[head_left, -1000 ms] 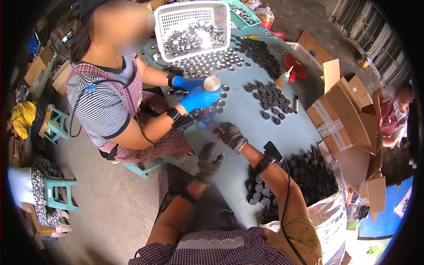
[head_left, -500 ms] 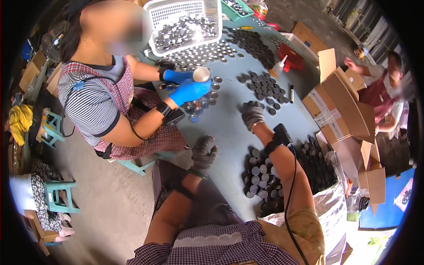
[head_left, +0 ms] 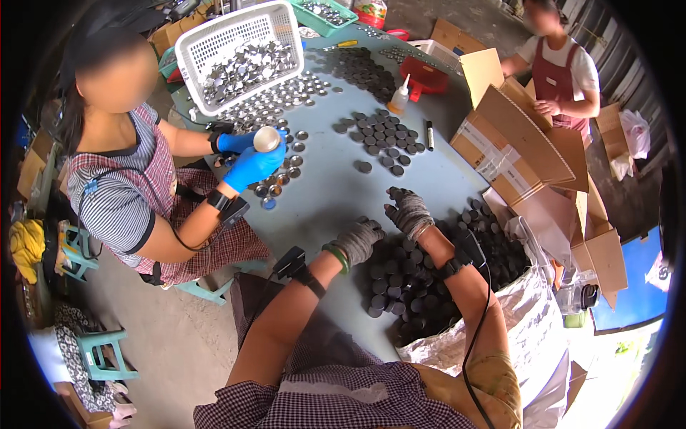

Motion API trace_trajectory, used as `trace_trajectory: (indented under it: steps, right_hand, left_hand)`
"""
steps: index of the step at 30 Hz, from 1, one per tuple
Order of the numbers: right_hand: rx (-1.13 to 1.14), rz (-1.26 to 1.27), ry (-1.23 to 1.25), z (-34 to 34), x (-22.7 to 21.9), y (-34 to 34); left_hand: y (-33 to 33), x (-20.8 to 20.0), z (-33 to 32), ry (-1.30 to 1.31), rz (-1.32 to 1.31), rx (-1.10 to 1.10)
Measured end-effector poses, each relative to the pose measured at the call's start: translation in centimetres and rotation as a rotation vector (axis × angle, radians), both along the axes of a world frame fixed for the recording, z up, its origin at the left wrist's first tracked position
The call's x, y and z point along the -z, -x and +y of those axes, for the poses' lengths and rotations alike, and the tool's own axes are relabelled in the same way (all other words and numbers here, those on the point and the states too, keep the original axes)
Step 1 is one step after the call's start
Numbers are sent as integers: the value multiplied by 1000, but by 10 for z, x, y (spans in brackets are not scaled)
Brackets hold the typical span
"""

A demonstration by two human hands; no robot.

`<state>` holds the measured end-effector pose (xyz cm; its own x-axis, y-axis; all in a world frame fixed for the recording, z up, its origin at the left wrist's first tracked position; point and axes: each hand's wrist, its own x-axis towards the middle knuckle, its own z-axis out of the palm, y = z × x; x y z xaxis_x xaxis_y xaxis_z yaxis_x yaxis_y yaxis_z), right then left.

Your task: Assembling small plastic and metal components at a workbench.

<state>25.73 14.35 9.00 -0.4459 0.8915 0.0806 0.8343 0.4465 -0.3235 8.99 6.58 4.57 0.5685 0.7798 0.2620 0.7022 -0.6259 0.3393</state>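
My left hand (head_left: 357, 241), in a grey glove with bare fingertips, is at the upper left edge of a heap of black round caps (head_left: 391, 287). Its fingers are curled close together, and whatever lies under them is hidden. Just right of it, my right hand (head_left: 410, 213) in a matching glove hovers above the heap's far edge. The thumb and fingers of that hand are apart, and I see nothing between them. Beyond my hands, a loose group of black caps (head_left: 382, 136) lies flat on the blue-grey table (head_left: 325, 189).
A co-worker's blue-gloved hands (head_left: 251, 161) hold a pale round piece at left, near silvery caps and a white basket (head_left: 184, 61). A glue bottle (head_left: 400, 96), a black marker (head_left: 430, 136) and a cardboard box (head_left: 493, 150) stand or lie farther right. Another person is beyond.
The view has shifted. My left hand has moved right, to the heap's edge, and its fingers have curled. My right hand has drawn back from the loose caps towards the heap.
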Motion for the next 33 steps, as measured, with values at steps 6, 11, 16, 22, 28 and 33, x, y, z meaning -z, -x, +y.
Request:
trace_trajectory:
  steps: [6,11,16,22,28,33]
  right_hand:
    - [115,426,522,-8,27,-9]
    - [-40,63,284,-26,23,12]
    - [-35,-315,141,-40,-5,20]
    - [-120,-414,231,-41,-14,34]
    - [60,623,923,-52,7,53]
    - [75,872,1148,-69,-3,81]
  left_hand:
    - [2,7,-7,164,-431,-248]
    - [19,19,-26,-7,-497,-360]
    - [31,37,-43,58,-783,-403]
    - [43,22,-69,174,-869,-432]
    - [47,-3,-84,150,-1001,-388]
    - [61,1,-87,58,-1011,-346]
